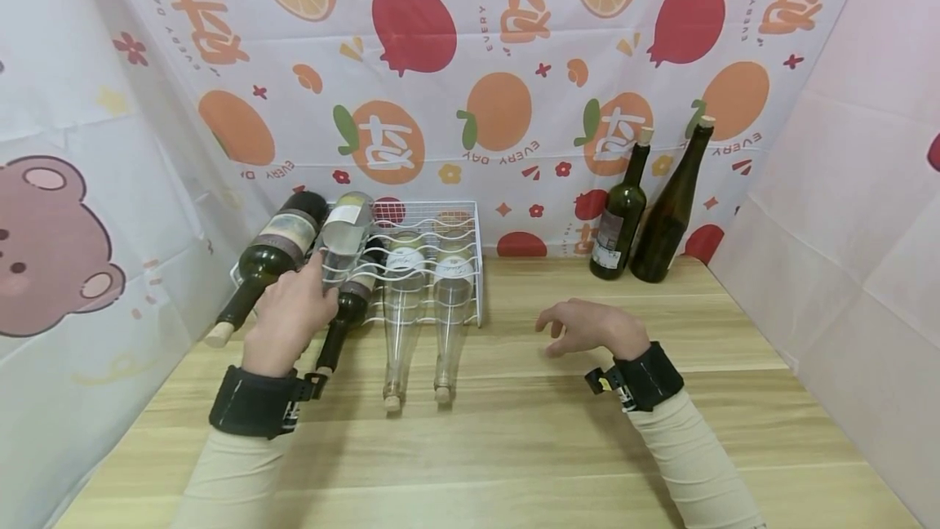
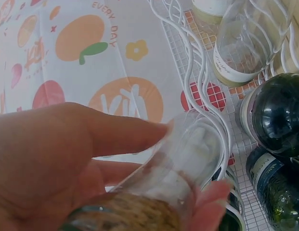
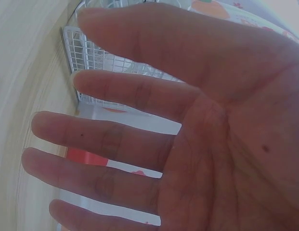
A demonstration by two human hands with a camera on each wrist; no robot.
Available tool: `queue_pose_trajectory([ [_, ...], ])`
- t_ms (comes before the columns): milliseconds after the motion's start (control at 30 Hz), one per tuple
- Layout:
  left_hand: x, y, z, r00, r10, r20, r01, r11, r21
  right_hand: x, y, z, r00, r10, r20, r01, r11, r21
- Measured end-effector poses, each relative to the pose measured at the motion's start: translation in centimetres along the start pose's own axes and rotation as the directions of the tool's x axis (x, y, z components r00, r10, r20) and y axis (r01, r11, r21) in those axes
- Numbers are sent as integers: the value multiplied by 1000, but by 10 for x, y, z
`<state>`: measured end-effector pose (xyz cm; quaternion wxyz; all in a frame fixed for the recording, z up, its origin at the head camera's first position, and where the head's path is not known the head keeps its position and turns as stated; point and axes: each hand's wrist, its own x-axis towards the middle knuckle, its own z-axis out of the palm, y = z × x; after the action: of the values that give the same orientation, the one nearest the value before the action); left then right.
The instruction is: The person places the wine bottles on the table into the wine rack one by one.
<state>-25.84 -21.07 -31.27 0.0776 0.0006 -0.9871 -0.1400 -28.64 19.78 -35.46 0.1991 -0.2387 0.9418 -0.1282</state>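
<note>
My left hand [image 1: 290,313] grips a clear glass bottle [image 1: 345,228] by its neck end. Its body lies on the upper tier of a white wire bottle rack [image 1: 479,284], base toward the back. In the left wrist view, thumb and fingers curl around the clear glass, and the bottle's cork [image 2: 139,211] shows near the palm. Just left of that hand, a dark green corked wine bottle [image 1: 275,247] lies tilted on the rack. My right hand [image 1: 591,325] hovers over the wooden table with fingers spread and relaxed, holding nothing.
On the lower tier lie a dark bottle [image 1: 345,317] and two clear corked bottles [image 1: 402,308], necks toward me. Two green corked bottles [image 1: 618,215] stand upright at the back right. Fruit-printed cloth [image 1: 507,162] hangs behind the wooden table [image 1: 529,447].
</note>
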Motion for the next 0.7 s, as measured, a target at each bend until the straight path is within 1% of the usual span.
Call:
queue_pose_trajectory([
  [100, 1, -1, 0, 1000, 10, 21, -10, 1000, -1, 0, 0, 0, 1000, 1, 1, -1, 1000, 6],
  [200, 3, -1, -1, 999, 1, 52, -1, 1000, -2, 0, 1, 1, 1000, 3, 1, -3, 1000, 6],
  [267, 3, 0, -2, 998, -4, 61, 4, 1000, -1, 0, 0, 0, 1000, 4, 1, -4, 1000, 6],
  [333, 3, 0, -1, 999, 3, 51, -3, 1000, 3, 1, 0, 0, 1000, 4, 0, -4, 1000, 6],
  [500, 4, 0, 0, 999, 33, -1, -33, 999, 16, 1, 0, 0, 1000, 7, 0, -7, 1000, 4],
  [700, 3, 1, 1, 1000, 8, -17, -8, 1000, 9, 0, 1, 0, 1000, 13, -2, -13, 1000, 7],
])
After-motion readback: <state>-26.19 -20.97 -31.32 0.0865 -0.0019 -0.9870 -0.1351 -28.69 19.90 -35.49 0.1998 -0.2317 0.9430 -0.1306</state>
